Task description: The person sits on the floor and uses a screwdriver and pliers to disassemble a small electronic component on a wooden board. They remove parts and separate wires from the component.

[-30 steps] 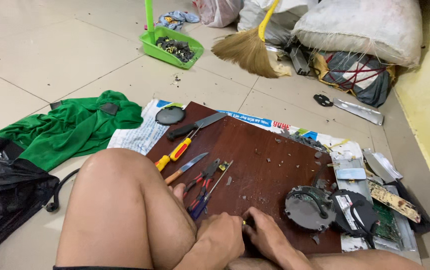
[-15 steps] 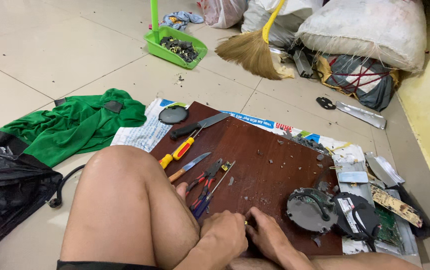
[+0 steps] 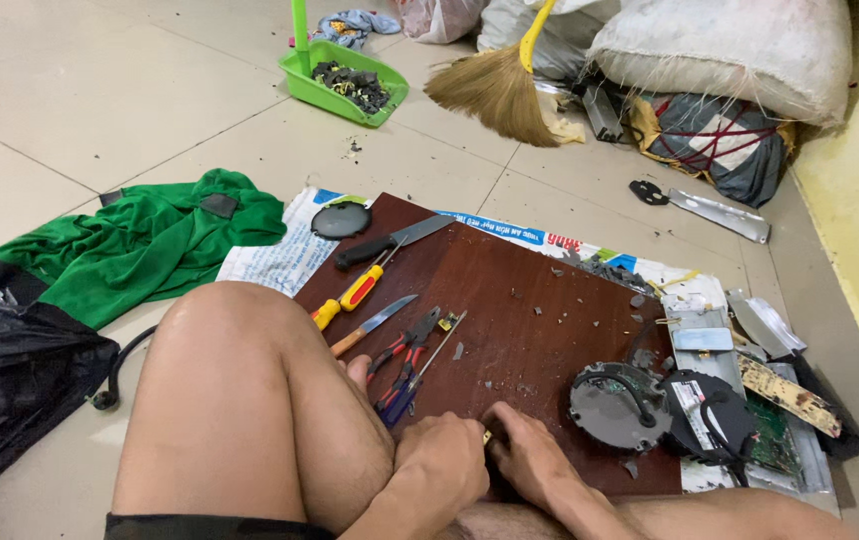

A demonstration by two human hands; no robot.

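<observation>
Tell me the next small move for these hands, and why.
Probably keep both hands pinched on the small part: the left hand and right hand meet over it at the near edge of the wooden board, and the pliers lie untouched nearby.

Home floor serving as a makeshift repair spot: tiled floor (image 3: 100,90) carrying a wooden board (image 3: 520,300), screwdriver (image 3: 350,296), pliers (image 3: 405,350), knife (image 3: 390,242), dismantled fans (image 3: 618,405), broom (image 3: 500,85), dustpan (image 3: 345,75), sacks (image 3: 730,50) lying about.
</observation>
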